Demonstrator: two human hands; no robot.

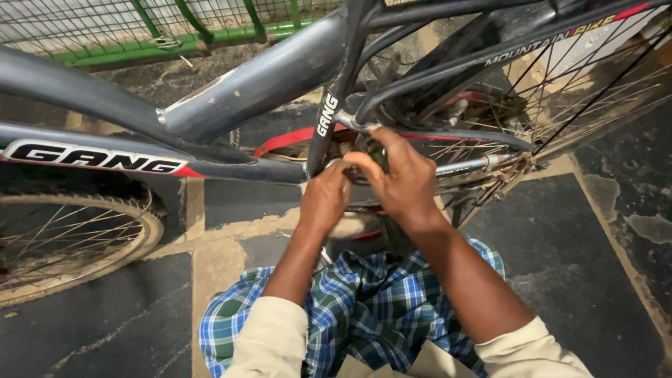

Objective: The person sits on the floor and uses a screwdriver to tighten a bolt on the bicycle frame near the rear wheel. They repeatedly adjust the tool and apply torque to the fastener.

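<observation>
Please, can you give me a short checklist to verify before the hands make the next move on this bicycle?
1. Both hands at the work spot: ok, left hand and right hand meet low on the dark frame.
2. Fingers away from the rear wheel spokes: ok.
3. Small part between the fingertips: cannot tell, hidden.
4. Tool in hand: cannot tell.
5. Bicycle held steady: cannot tell, no support shows.

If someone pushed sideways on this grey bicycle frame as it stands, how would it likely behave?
The grey bicycle frame looks like thick rigid tubing, so it would hardly flex. Standing on narrow wheels such as the front wheel, with no stand visible, it would probably tip. The left hand and right hand near the bottom bracket might steady it slightly.
</observation>
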